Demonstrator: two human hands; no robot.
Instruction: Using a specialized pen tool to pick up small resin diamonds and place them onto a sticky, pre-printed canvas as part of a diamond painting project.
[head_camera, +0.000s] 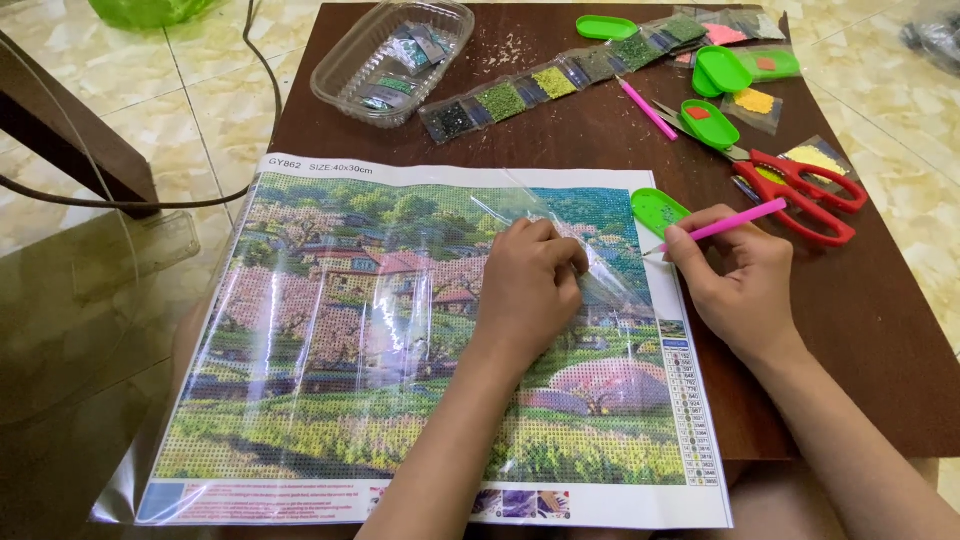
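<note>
— How do the arms lie?
— Both forearms reach up from the lower edge, bare, angled toward each other.
— The left hand (530, 285)?
— Palm down, fingers curled under, knuckles up.
— The right hand (740, 280)?
— Just beside it, wrist bent, thumb and fingers pinched together in a writing grip.
</note>
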